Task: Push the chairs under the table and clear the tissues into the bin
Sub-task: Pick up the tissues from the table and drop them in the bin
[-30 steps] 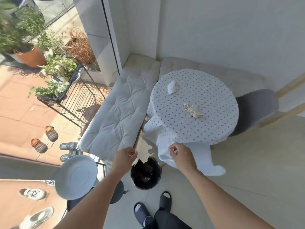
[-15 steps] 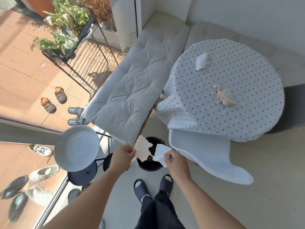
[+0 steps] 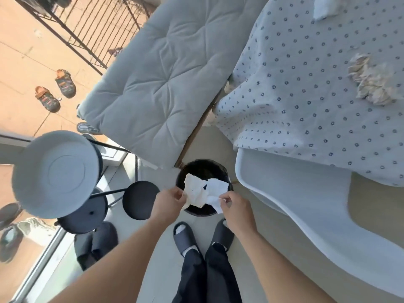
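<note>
Holding tissues pinched over the black bin (image 3: 197, 169): left hand (image 3: 169, 199) a cream tissue (image 3: 194, 194), right hand (image 3: 235, 206) a white tissue (image 3: 215, 190); white chair (image 3: 306, 206) close beside.

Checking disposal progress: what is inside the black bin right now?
The bin looks dark inside; nothing in it can be made out. Two tissues, a cream one in the left hand and a white one in the right hand, cover much of its opening.
</note>
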{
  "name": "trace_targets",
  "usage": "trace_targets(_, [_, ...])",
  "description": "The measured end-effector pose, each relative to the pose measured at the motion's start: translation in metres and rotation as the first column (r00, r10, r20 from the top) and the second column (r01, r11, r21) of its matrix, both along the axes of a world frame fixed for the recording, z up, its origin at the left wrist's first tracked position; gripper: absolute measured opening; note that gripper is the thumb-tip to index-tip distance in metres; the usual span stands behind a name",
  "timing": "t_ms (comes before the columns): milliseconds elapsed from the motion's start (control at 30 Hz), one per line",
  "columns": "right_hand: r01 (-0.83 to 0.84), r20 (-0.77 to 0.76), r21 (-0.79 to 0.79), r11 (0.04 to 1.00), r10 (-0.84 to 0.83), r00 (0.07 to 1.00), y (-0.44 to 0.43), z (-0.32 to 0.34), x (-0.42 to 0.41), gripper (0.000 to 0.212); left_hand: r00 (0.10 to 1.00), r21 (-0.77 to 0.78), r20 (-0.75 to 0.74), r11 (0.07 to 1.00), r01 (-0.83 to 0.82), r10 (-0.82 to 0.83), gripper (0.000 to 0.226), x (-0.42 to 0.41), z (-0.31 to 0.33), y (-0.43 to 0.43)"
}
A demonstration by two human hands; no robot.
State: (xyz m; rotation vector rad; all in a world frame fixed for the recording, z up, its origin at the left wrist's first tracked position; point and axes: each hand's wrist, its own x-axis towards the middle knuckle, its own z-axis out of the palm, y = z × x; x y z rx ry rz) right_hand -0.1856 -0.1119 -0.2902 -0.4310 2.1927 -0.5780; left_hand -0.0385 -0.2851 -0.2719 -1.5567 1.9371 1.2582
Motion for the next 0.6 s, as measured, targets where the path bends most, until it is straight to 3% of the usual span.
trace_targets(333, [-0.023,0.009,0.03,0.999,0.023,1.0,0.001,-0.073,-0.004,0.014,0.998,0.04,0.013,0.998,0.053,-0.054,0.021,-0.011,-0.074,0.015])
trace_targets(467, [-0.036,0.08,0.04,0.999,0.032,0.996,0.005,-0.087,-0.006,0.025,0.996,0.088,0.038,0.993,0.077,-0.08,0.051,-0.014,-0.087,0.019])
trace_targets(600, [-0.028,0.079,0.038,0.999,0.025,0.997,0.007,-0.092,-0.004,0.032,0.987,0.119,0.08,0.985,0.128,-0.138,0.067,-0.009,-0.091,0.022])
